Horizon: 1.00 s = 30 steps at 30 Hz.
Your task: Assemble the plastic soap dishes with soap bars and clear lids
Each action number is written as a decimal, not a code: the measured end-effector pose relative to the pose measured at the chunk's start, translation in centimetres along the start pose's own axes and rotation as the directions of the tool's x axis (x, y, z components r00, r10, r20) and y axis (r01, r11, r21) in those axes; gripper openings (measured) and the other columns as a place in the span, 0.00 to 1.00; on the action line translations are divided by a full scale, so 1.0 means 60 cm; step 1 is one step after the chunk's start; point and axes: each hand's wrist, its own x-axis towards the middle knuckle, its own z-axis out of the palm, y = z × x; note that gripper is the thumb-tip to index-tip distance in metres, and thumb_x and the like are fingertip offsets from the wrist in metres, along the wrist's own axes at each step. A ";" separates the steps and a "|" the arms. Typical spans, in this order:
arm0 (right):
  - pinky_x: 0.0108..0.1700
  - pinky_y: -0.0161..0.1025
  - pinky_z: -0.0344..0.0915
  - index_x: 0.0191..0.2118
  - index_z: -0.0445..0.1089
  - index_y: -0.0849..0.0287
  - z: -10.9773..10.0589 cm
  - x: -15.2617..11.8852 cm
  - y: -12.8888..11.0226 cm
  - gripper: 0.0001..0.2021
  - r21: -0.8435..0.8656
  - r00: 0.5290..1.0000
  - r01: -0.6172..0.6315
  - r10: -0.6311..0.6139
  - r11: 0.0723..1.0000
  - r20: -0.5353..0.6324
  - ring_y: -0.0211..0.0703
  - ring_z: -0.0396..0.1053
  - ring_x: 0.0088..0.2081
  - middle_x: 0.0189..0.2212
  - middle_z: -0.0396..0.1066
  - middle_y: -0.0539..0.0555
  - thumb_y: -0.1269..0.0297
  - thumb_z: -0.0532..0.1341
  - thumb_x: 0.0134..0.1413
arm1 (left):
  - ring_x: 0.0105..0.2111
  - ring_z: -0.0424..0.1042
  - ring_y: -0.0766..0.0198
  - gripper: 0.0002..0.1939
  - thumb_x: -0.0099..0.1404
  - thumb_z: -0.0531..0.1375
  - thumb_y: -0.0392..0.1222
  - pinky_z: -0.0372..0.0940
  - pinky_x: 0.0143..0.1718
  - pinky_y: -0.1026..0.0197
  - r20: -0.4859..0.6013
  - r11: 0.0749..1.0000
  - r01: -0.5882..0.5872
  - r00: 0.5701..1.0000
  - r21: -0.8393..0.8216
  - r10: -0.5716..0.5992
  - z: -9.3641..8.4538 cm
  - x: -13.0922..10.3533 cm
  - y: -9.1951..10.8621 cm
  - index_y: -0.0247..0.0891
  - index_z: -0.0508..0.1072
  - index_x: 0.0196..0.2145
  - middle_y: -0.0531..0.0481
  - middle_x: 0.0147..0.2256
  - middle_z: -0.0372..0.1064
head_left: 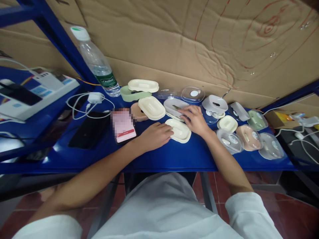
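Note:
My left hand (157, 136) rests on the blue shelf, fingers bent together at the left rim of a shallow cream oval tray (179, 131). My right hand (195, 118) reaches over that tray's far side, its fingers closed at the right end of a pale grey oval cover (171, 105) with a dark slot. Just left of the cover, a cream rounded lid (152, 108) leans on a light brown cover (137, 112). Behind them another cream lid (143, 85) sits on a pale green cover (133, 95).
At the right are a grey-white cover (214, 103) and several pieces under clear lids (271, 146). A water bottle (101, 68), a pink-screened phone (124, 126), a charger cable (74, 103) and a black phone (87, 131) lie leftward. Cardboard (154, 36) stands behind.

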 end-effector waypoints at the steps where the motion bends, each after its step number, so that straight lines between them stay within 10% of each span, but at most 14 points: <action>1: 0.61 0.58 0.63 0.61 0.79 0.52 -0.009 -0.006 -0.001 0.18 0.014 1.000 0.019 -0.019 1.000 0.008 0.57 0.71 0.55 0.51 0.76 0.60 0.58 0.57 0.76 | 0.48 0.78 0.55 0.08 0.76 0.62 0.35 0.65 0.47 0.54 -0.009 1.000 0.004 1.000 0.025 -0.004 0.001 0.000 0.002 0.37 0.80 0.49 0.42 0.51 0.80; 10: 0.59 0.57 0.66 0.55 0.79 0.50 -0.057 -0.067 -0.023 0.13 0.164 0.999 0.012 -0.007 0.986 -0.032 0.56 0.74 0.51 0.47 0.78 0.58 0.58 0.59 0.74 | 0.45 0.76 0.55 0.06 0.77 0.63 0.42 0.65 0.45 0.55 0.023 0.998 0.002 1.000 0.062 -0.003 -0.006 0.003 0.006 0.38 0.77 0.46 0.45 0.45 0.77; 16: 0.60 0.53 0.61 0.47 0.76 0.53 -0.059 -0.075 -0.028 0.06 0.271 0.976 0.073 -0.125 0.960 0.180 0.52 0.75 0.49 0.43 0.78 0.54 0.61 0.63 0.70 | 0.49 0.76 0.51 0.11 0.77 0.62 0.40 0.70 0.50 0.51 -0.077 0.994 0.050 0.996 0.102 -0.042 -0.012 0.004 0.012 0.41 0.76 0.55 0.41 0.51 0.74; 20: 0.61 0.54 0.59 0.54 0.77 0.55 -0.046 -0.072 -0.044 0.16 0.148 0.973 0.097 -0.125 0.984 0.194 0.55 0.74 0.51 0.47 0.78 0.58 0.52 0.68 0.68 | 0.61 0.71 0.42 0.21 0.76 0.64 0.44 0.69 0.60 0.42 -0.079 0.999 0.033 0.996 0.042 -0.030 -0.005 0.007 0.006 0.42 0.72 0.63 0.36 0.59 0.71; 30: 0.54 0.50 0.58 0.54 0.77 0.64 -0.058 -0.069 -0.086 0.18 -0.117 0.933 0.223 -0.178 0.968 0.313 0.57 0.74 0.47 0.44 0.80 0.62 0.53 0.66 0.71 | 0.55 0.75 0.50 0.12 0.78 0.61 0.41 0.68 0.57 0.49 -0.073 0.995 -0.011 0.997 -0.097 0.004 0.010 0.009 0.000 0.39 0.76 0.56 0.41 0.54 0.75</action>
